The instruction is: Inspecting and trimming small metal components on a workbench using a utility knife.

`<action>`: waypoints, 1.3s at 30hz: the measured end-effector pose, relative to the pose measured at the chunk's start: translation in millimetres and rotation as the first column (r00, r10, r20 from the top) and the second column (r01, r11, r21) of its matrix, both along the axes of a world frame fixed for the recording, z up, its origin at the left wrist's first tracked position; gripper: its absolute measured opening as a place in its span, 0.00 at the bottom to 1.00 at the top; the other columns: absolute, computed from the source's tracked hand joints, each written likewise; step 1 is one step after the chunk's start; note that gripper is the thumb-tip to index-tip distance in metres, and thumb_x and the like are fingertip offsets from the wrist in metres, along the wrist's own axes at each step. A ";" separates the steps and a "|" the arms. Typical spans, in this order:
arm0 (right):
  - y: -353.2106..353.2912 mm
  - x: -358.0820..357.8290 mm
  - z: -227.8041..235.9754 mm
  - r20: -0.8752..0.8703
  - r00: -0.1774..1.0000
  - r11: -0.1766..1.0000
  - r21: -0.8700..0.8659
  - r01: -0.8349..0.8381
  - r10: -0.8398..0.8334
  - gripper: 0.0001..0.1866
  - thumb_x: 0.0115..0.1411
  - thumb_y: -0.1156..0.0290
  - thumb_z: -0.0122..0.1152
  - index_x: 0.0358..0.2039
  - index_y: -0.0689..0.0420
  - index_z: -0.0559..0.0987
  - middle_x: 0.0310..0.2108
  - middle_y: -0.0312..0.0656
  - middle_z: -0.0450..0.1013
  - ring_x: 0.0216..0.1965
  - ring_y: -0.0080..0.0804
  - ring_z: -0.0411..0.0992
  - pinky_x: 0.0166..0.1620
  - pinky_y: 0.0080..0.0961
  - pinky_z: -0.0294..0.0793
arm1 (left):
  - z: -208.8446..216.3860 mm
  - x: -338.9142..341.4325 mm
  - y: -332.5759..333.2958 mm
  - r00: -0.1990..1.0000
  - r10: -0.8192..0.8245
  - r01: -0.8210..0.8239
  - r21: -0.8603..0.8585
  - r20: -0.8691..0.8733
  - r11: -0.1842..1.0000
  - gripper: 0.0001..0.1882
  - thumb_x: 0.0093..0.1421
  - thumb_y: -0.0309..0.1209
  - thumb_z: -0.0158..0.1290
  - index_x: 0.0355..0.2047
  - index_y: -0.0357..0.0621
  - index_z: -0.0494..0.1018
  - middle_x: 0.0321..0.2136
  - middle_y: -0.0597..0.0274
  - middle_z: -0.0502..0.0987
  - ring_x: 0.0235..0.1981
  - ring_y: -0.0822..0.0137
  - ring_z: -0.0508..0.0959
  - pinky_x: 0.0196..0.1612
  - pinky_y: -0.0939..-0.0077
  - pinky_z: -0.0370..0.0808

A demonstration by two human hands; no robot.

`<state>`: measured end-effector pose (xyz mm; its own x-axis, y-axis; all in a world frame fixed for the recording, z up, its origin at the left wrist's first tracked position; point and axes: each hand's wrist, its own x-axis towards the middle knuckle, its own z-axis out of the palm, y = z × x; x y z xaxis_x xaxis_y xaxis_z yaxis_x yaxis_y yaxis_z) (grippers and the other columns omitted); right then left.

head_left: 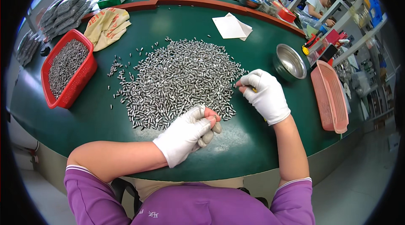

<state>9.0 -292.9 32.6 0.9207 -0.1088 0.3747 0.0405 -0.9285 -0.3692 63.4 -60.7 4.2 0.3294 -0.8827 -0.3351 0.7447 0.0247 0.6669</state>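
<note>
Metal bits [181, 79] were heaped on the table [105, 128], way too many to count. Probably light, hard and slippery; I'd have pinched them mid-body. Two hands, apart: left hand [185, 133] had fingertips pressed together, right hand [266, 97] beside the heap, couldn't tell if gripping. One red basket [79, 88].

A wide heap of small silver metal pieces [181, 77] lay on the dark green table [240, 153]. The white-gloved left hand [185, 134] was at its near edge, the white-gloved right hand [266, 96] at its right. A red perforated plastic basket [84, 79] stood left, a round steel bowl [291, 62] right.
</note>
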 end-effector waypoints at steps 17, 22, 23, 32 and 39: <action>-7.0 -17.4 11.5 -0.334 0.796 0.864 -0.195 0.465 -0.504 0.26 0.51 0.52 0.67 0.45 0.56 0.79 0.41 0.51 0.75 0.44 0.48 0.75 0.49 0.37 0.73 | 14.7 -12.2 6.1 0.615 -0.164 -0.017 0.222 0.771 0.975 0.08 0.63 0.32 0.50 0.37 0.40 0.72 0.22 0.72 0.69 0.22 0.81 0.67 0.27 0.85 0.67; 1.7 -42.2 11.1 -0.367 0.732 0.819 -0.254 0.514 -0.573 0.18 0.53 0.57 0.65 0.38 0.56 0.79 0.36 0.50 0.76 0.39 0.48 0.76 0.45 0.38 0.75 | 11.0 -19.3 5.7 -0.115 -0.232 -0.081 0.223 0.966 0.971 0.05 0.56 0.30 0.56 0.33 0.45 0.75 0.22 0.58 0.78 0.24 0.63 0.80 0.31 0.70 0.76; 1.9 -48.3 8.3 -0.357 0.724 0.807 -0.271 0.524 -0.590 0.16 0.53 0.59 0.64 0.37 0.56 0.79 0.37 0.49 0.76 0.39 0.46 0.76 0.44 0.38 0.76 | 11.9 -19.0 4.7 -0.171 -0.275 -0.076 0.266 0.946 0.961 0.05 0.55 0.31 0.56 0.32 0.46 0.75 0.23 0.55 0.78 0.27 0.54 0.80 0.31 0.65 0.76; 87.3 -174.5 7.3 -0.208 0.947 0.683 0.657 0.320 -0.243 0.19 0.66 0.61 0.50 0.49 0.63 0.69 0.22 0.42 0.72 0.24 0.29 0.73 0.33 0.26 0.74 | 14.9 -19.7 9.2 -0.208 -0.379 -0.095 0.367 0.902 0.925 0.07 0.56 0.32 0.57 0.33 0.46 0.75 0.24 0.54 0.79 0.27 0.55 0.80 0.32 0.65 0.76; 120.1 -200.6 -13.0 -0.394 0.897 0.901 0.286 0.328 -0.202 0.36 0.57 0.75 0.53 0.67 0.53 0.57 0.31 0.45 0.75 0.31 0.47 0.75 0.34 0.40 0.75 | 12.3 -22.8 7.3 -0.209 -0.390 -0.087 0.381 0.897 0.921 0.05 0.55 0.29 0.56 0.32 0.45 0.75 0.23 0.55 0.78 0.25 0.57 0.79 0.31 0.69 0.76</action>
<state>-191.5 -172.8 19.6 0.9013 -0.4281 -0.0660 -0.3777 -0.7020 -0.6037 40.6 -53.4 16.5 0.3341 -0.9419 0.0351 -0.8073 -0.2667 0.5265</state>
